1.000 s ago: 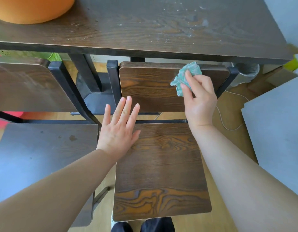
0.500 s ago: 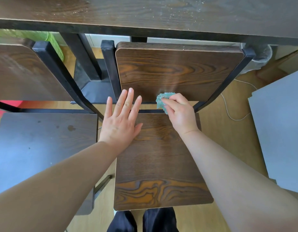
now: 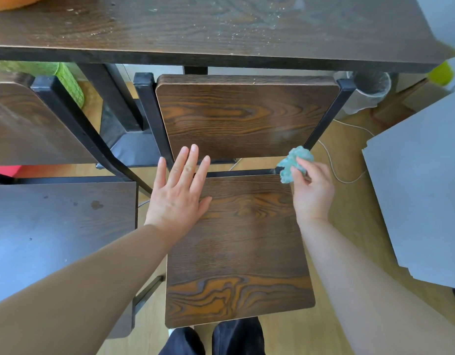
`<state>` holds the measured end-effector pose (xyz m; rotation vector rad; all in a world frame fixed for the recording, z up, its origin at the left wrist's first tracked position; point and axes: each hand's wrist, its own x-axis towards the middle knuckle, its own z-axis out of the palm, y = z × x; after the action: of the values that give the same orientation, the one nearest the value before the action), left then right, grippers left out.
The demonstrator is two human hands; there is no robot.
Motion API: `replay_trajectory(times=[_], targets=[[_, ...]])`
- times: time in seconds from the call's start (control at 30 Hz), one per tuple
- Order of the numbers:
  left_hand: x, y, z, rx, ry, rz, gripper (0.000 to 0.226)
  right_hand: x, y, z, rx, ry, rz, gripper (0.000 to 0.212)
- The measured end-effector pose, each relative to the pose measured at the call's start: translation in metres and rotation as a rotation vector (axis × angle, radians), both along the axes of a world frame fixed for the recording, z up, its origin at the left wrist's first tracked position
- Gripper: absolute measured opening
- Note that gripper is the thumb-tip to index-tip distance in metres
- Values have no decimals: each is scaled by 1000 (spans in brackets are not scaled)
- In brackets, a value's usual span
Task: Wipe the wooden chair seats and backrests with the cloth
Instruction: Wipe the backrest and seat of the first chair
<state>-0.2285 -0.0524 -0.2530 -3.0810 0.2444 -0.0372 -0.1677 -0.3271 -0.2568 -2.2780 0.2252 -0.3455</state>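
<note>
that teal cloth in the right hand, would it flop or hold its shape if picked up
The cloth is probably floppy: it sits bunched in a crumpled wad where the right hand pinches it. Likely very light, since a pinch alone holds it. Its surface looks fuzzy, so it should grip rather than slide, though it is blurred.

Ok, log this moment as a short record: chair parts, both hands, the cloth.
seat: brown wood, directly in front of the person
backrest: brown wood, close to the table
left hand: flat, fingers straight, at the seat's back left corner
right hand: grips the cloth
cloth: teal, crumpled, at the seat's back right corner
</note>
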Motion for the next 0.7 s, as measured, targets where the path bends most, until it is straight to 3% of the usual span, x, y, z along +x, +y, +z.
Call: replay_trajectory(times=[0.23,0.47,0.7], targets=[[1,-3,-1,3,18,-3,82,28,3,18,26,-112,25,26],[8,14,-6,15,11,34,83,45,39,13,-14,-99,-21,20],[16,31,-10,-1,-3,75,85,31,77,-3,35,-39,64,18]])
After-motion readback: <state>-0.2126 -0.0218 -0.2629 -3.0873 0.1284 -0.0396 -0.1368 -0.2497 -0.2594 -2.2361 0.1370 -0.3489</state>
